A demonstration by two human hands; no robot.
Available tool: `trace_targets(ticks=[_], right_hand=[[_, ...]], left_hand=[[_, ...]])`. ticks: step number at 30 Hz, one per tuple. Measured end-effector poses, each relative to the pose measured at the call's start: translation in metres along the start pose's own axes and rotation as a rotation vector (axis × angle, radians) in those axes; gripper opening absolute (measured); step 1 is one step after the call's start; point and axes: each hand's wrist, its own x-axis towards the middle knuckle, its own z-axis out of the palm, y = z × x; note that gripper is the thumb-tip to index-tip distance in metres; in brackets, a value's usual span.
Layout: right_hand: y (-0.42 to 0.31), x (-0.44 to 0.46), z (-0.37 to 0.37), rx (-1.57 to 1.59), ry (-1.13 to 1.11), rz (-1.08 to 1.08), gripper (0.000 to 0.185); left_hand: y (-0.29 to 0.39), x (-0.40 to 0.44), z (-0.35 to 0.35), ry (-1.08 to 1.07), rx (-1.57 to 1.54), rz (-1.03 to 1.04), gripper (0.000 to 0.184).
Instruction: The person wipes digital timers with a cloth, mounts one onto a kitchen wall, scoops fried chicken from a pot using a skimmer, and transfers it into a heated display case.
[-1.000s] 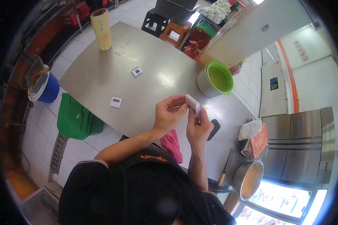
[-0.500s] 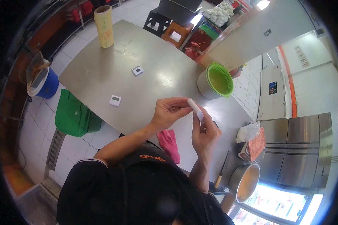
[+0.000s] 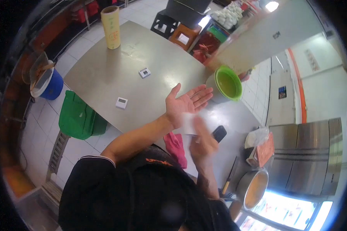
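Observation:
My left hand is open above the metal table, palm up with the fingers stretched out. Close beside it, my right hand holds a small white device, blurred by motion near the left wrist. Its front cannot be made out. Two white digital timers lie on the table: one timer farther off, another timer nearer the left edge. A black phone rests just right of my right hand. Below my left forearm, a pink cloth hangs at the table's near edge.
A green colander sits in a pot at the right edge. A yellow film roll stands upright at the far left. To the right lie a knife, a pot with orange contents and a tray of pink minced food.
My left hand has let go of the white device and opened palm up. My right hand has brought the device down and left, toward the left wrist. The phone now shows more fully.

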Motion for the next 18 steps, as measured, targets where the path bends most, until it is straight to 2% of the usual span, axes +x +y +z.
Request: trace_targets(ticks=[1, 3, 5, 6, 7, 8, 9, 10, 11, 12, 14, 18], right_hand=[[0.004, 0.003, -0.005, -0.028, 0.276, 0.036, 0.043], [0.009, 0.006, -0.007, -0.011, 0.247, 0.029, 0.039], [0.008, 0.008, -0.003, 0.138, -0.137, 0.184, 0.038], [0.011, 0.013, -0.014, 0.188, -0.194, 0.292, 0.034], [0.014, 0.024, -0.019, 0.185, -0.194, 0.268, 0.034], [0.013, 0.028, -0.023, 0.243, -0.149, 0.375, 0.031], [0.011, 0.028, -0.029, 0.299, -0.103, 0.49, 0.028], [0.01, 0.032, -0.036, 0.304, -0.139, 0.534, 0.024], [0.012, 0.032, -0.036, 0.3, -0.133, 0.528, 0.024], [0.016, 0.03, -0.035, 0.313, -0.063, 0.478, 0.024], [0.017, 0.028, -0.035, 0.317, 0.009, 0.436, 0.025], [0.012, 0.031, -0.037, 0.314, 0.026, 0.469, 0.025]], left_hand=[[0.001, 0.002, 0.001, 0.022, 0.051, 0.068, 0.079], [-0.008, 0.002, 0.005, 0.027, 0.119, 0.044, 0.077], [-0.012, 0.002, 0.01, 0.01, 0.216, -0.014, 0.075], [-0.014, 0.004, 0.011, 0.04, 0.304, -0.006, 0.077], [-0.012, 0.007, 0.013, 0.069, 0.387, 0.024, 0.079], [-0.007, 0.005, 0.012, 0.043, 0.334, 0.029, 0.065], [-0.009, 0.001, 0.007, 0.047, 0.325, 0.031, 0.065], [-0.009, 0.0, 0.0, 0.103, 0.547, 0.127, 0.057], [-0.007, 0.001, -0.002, 0.153, 0.771, 0.224, 0.049], [-0.005, -0.001, -0.001, 0.141, 0.773, 0.223, 0.049], [-0.01, -0.015, 0.002, 0.14, 0.921, 0.369, 0.032], [-0.021, -0.035, 0.033, 0.146, 1.145, 0.438, 0.036]])
